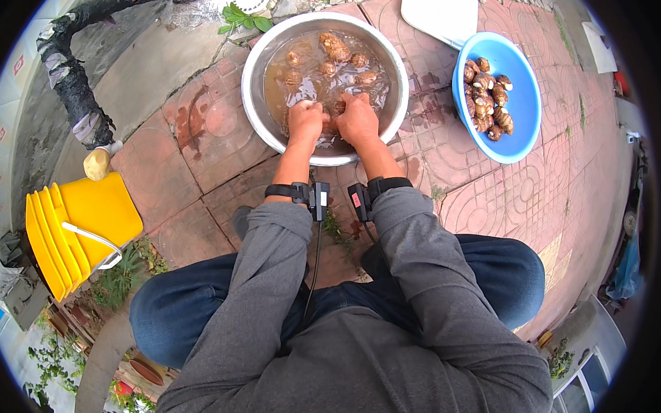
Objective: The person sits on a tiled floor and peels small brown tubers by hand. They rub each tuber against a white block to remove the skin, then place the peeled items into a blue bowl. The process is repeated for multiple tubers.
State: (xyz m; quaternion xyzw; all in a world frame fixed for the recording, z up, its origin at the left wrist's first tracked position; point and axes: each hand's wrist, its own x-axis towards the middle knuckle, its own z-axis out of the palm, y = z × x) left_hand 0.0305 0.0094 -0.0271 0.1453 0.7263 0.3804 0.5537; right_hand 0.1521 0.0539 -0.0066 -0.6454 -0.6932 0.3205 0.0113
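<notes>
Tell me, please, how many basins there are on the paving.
2: one metal basin in front of the person, and one blue basin to its right. None seems hidden.

Reddish patterned paving point(501, 205) beside a pale tiled wall point(8, 111).

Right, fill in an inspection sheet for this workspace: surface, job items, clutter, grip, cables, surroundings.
Surface: reddish patterned paving, with dark, wet-looking patches.
Job items: steel basin of murky water holding brown tubers; blue bowl with more.
Clutter: yellow container at left; white board beyond the blue bowl.
Grip: left hand and right hand close together in the basin's near half; fingers partly hidden, hold unclear.
Cables: dark cables run from the wrist devices toward the lap.
Surroundings: black-wrapped pipe at left; leafy sprig beyond the basin.
</notes>
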